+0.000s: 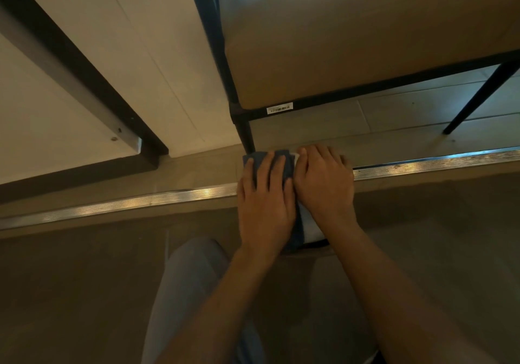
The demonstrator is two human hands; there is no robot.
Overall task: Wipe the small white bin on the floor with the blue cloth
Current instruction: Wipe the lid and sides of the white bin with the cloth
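The small white bin stands on the floor at the middle of the head view, almost wholly covered by my two hands; only a white strip shows between them. My left hand lies flat on the blue cloth, pressing it against the bin's left side and top. My right hand clasps the bin's right side, fingers curled over the far edge. Both forearms reach in from below.
A chair with a tan cushion and black legs stands just behind the bin. A metal floor strip runs across under the hands. A white door with a dark frame is at left. My knee is below.
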